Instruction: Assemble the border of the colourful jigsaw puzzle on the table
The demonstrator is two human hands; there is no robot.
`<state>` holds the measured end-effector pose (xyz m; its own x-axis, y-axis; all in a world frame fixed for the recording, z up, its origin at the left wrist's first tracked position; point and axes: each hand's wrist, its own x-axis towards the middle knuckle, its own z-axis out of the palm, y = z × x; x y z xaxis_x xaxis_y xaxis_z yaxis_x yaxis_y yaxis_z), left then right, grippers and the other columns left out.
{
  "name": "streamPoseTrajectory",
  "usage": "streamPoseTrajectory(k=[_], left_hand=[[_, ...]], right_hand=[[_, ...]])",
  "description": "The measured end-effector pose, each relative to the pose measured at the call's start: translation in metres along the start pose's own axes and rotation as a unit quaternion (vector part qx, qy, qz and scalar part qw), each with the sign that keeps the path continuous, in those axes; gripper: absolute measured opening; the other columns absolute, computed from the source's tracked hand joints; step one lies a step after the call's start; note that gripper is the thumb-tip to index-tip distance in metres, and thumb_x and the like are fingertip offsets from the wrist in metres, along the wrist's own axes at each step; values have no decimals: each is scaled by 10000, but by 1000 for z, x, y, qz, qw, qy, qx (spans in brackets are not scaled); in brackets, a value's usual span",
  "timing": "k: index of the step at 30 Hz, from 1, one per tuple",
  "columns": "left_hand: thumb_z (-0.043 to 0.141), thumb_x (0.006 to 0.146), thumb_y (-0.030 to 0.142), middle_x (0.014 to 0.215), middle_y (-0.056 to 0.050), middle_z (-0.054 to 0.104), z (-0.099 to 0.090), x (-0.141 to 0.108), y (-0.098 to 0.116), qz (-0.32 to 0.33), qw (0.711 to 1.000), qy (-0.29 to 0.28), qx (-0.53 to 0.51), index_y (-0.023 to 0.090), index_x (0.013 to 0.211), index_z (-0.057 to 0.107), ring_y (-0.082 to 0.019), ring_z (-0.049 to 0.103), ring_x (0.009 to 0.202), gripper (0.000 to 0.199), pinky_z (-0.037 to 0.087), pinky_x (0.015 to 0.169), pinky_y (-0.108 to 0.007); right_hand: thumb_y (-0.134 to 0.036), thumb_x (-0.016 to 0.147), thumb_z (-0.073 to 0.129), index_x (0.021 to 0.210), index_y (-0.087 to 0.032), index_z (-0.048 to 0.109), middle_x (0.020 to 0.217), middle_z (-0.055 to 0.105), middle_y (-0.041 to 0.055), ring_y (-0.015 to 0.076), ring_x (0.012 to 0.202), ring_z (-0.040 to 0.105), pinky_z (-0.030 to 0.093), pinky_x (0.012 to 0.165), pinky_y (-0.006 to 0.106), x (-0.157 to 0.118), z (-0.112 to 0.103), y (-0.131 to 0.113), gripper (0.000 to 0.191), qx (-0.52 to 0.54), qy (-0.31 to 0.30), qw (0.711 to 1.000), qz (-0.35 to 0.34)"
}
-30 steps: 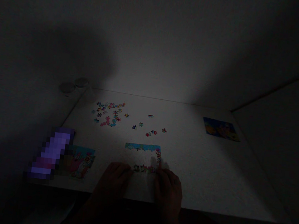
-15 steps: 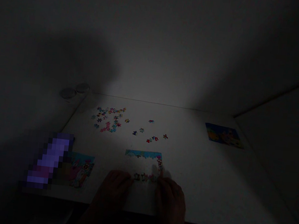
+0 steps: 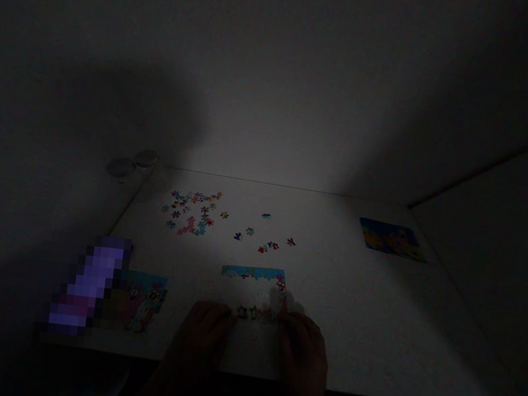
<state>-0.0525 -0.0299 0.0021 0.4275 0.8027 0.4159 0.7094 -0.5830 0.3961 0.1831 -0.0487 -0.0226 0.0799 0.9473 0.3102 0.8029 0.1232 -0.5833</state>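
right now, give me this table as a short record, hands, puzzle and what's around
left hand: at the bottom row's left end
right hand: at that row's right end
grip: too dark to tell
puzzle top strip: beyond the bottom row, mostly blue
loose pieces: heaped back left, several more scattered toward the middle
left picture card: beside a pixelated purple patch
right picture card: far right

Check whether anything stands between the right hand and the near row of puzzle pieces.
Nothing visible does: the right hand is at the right end of the near row of puzzle pieces, though the dimness hides exact contact.
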Motion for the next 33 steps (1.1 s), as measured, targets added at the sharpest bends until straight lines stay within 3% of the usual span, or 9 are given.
streamPoseTrajectory(k=[3, 6, 10, 12, 16, 21, 28, 33], left_hand=[[530, 873, 90, 995, -86, 663, 1, -1, -1, 4, 1000, -8, 1, 158, 1042, 660, -226, 565, 909, 224, 512, 794, -373], [571, 851, 89, 1011, -91, 665, 0, -3, -1, 0, 1000, -21, 1, 157, 1056, 663, -232, 564, 928, 235, 513, 813, -380], [565, 850, 92, 1030, -95, 668, 0, -6, -1, -16, 1000, -21, -12, 168, 1042, 674, -235, 571, 944, 233, 513, 840, -396], [555, 848, 88, 1008, -91, 672, 2, -9, -3, -28, 999, -8, -24, 175, 1009, 683, -232, 578, 932, 223, 511, 841, -401], [533, 841, 73, 961, -83, 673, 5, -11, -5, -52, 998, 20, -37, 179, 960, 691, -222, 587, 914, 224, 509, 836, -390], [538, 847, 102, 953, -77, 677, 3, -10, -4, -53, 997, 25, -45, 179, 932, 692, -214, 590, 901, 191, 507, 823, -383], [517, 844, 85, 925, -67, 677, 2, -9, -3, -51, 996, 45, -52, 187, 909, 688, -203, 591, 864, 209, 508, 812, -381], [514, 852, 84, 911, -59, 673, 0, -9, 0, -57, 996, 53, -47, 192, 880, 688, -195, 596, 863, 207, 507, 812, -365]], right_hand=[[-316, 938, 503, 1008, -221, 659, 1004, 674, 86, 250, 973, 604, 499, 867, 432, 39, -5, -9, 196, 39, 4, 999, -16], [-274, 933, 482, 1144, -195, 652, 1131, 656, 121, 261, 1061, 583, 465, 942, 440, 105, 7, -30, 282, 18, -53, 997, -57], [-223, 918, 526, 1278, -177, 605, 1277, 610, 134, 254, 1182, 536, 397, 1014, 385, 181, 39, -60, 372, -69, -221, 968, -96], [-206, 887, 581, 1233, -194, 638, 1259, 624, 118, 232, 1167, 552, 403, 990, 335, 198, 53, -67, 351, -82, -248, 960, -104], [-206, 915, 544, 1113, -167, 674, 1142, 668, 112, 188, 1065, 601, 423, 911, 271, 203, 65, -64, 239, -105, -260, 956, -82], [-224, 921, 548, 1168, -151, 607, 1101, 683, 119, 196, 1021, 627, 443, 834, 262, 197, 61, -56, 264, -143, -259, 955, -18], [-365, 886, 602, 1159, -145, 589, 1193, 626, 192, 286, 1085, 618, 458, 869, 364, 192, 50, -62, 351, -213, -237, 946, 55], [-344, 900, 573, 1124, -150, 608, 1161, 649, 172, 269, 1085, 629, 460, 882, 358, 188, 47, -67, 299, -221, -240, 942, 74]])
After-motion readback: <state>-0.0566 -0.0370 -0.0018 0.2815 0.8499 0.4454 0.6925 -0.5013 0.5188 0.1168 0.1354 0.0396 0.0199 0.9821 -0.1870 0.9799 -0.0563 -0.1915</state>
